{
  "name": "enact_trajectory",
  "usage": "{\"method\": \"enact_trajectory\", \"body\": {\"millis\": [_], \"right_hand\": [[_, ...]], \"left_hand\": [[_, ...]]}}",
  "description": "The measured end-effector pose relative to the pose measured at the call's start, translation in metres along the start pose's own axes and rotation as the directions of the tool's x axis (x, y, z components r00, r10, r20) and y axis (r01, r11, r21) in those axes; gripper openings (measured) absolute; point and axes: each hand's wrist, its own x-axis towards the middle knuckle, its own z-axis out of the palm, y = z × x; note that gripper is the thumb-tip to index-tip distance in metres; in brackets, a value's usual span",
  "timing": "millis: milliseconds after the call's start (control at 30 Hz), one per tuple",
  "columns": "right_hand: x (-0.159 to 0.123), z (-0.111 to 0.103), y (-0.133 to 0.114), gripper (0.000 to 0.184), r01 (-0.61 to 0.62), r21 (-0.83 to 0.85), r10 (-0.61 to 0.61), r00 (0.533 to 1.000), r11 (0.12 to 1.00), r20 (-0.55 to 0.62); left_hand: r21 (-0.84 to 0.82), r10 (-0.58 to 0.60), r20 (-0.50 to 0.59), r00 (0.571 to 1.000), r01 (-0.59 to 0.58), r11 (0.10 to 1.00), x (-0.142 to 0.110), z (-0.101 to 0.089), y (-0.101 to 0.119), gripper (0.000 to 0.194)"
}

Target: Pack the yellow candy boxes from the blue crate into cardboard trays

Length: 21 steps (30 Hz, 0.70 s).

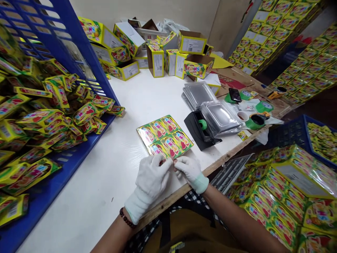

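Note:
A flat block of small yellow-green fruit-printed boxes lies on the white table, laid side by side in two rows. At its near edge my left hand, in a white glove with bare fingertips, is closed in a pinch. My right hand, gloved the same way, pinches right beside it, the fingertips of both almost meeting. What they grip is too small to make out. Just right of the block stands a black tape dispenser with a green roll. Clear plastic trays are stacked behind it.
A blue plastic crate full of small packs lies tipped on the left. Open display boxes stand along the back. Tape rolls, a cup and a phone sit at right. Wrapped packs are piled below the table's wooden edge.

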Motion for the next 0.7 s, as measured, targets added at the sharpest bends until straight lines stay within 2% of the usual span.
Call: {"method": "enact_trajectory", "body": {"millis": [67, 133, 200, 233, 300, 333, 367, 433, 500, 567, 600, 633, 667, 700], "right_hand": [[-0.003, -0.009, -0.002, 0.036, -0.013, -0.147, 0.012, 1.0, 0.989, -0.009], [-0.008, -0.025, -0.01, 0.029, 0.023, -0.382, -0.028, 1.0, 0.924, -0.009], [-0.007, -0.042, -0.024, 0.022, 0.151, -0.582, -0.204, 0.979, 0.799, -0.027], [-0.003, -0.048, -0.033, 0.02, 0.238, -0.643, -0.341, 0.939, 0.728, -0.039], [0.015, -0.053, -0.051, 0.027, 0.38, -0.719, -0.586, 0.809, 0.582, -0.047], [0.029, -0.05, -0.06, 0.036, 0.415, -0.748, -0.645, 0.764, 0.519, -0.024], [0.046, -0.045, -0.068, 0.046, 0.426, -0.774, -0.656, 0.755, 0.469, 0.018], [0.081, -0.03, -0.08, 0.057, 0.399, -0.815, -0.554, 0.824, 0.42, 0.118], [0.111, -0.017, -0.087, 0.059, 0.354, -0.826, -0.414, 0.895, 0.44, 0.163], [0.129, -0.012, -0.092, 0.055, 0.321, -0.812, -0.333, 0.928, 0.488, 0.166], [0.133, -0.013, -0.094, 0.052, 0.309, -0.801, -0.31, 0.937, 0.513, 0.163], [0.133, -0.015, -0.096, 0.048, 0.298, -0.79, -0.292, 0.943, 0.536, 0.157], [0.13, -0.02, -0.098, 0.042, 0.283, -0.779, -0.271, 0.951, 0.56, 0.151], [0.124, -0.026, -0.099, 0.035, 0.262, -0.763, -0.245, 0.959, 0.591, 0.141]], "left_hand": [[-0.024, -0.061, -0.073, 0.995, 0.059, 0.998, 0.006, 0.007, 0.002, 0.015], [-0.02, -0.108, -0.165, 0.98, 0.106, 0.994, 0.009, 0.018, 0.003, 0.023], [0.001, -0.11, -0.228, 0.968, 0.113, 0.994, 0.008, 0.028, 0.004, 0.021], [0.011, -0.098, -0.246, 0.964, 0.104, 0.995, 0.006, 0.032, 0.005, 0.018], [0.03, -0.078, -0.266, 0.961, 0.089, 0.996, 0.0, 0.036, 0.008, 0.015], [0.037, -0.073, -0.267, 0.961, 0.086, 0.996, -0.003, 0.035, 0.011, 0.017], [0.035, -0.073, -0.261, 0.963, 0.085, 0.996, -0.004, 0.032, 0.012, 0.017], [-0.003, -0.092, -0.21, 0.973, 0.093, 0.996, 0.001, 0.023, 0.011, 0.013], [-0.039, -0.135, -0.146, 0.98, 0.131, 0.991, 0.019, 0.013, -0.003, 0.016], [-0.031, -0.201, -0.113, 0.973, 0.199, 0.979, 0.048, 0.005, -0.033, 0.018], [-0.017, -0.244, -0.103, 0.964, 0.244, 0.97, 0.064, 0.002, -0.052, 0.026], [-0.039, -0.25, -0.057, 0.967, 0.248, 0.968, 0.08, 0.0, -0.072, 0.035], [-0.102, -0.228, 0.049, 0.972, 0.232, 0.967, 0.093, -0.002, -0.09, 0.039], [-0.192, -0.2, 0.192, 0.961, 0.237, 0.952, 0.104, -0.002, -0.105, 0.039]]}}
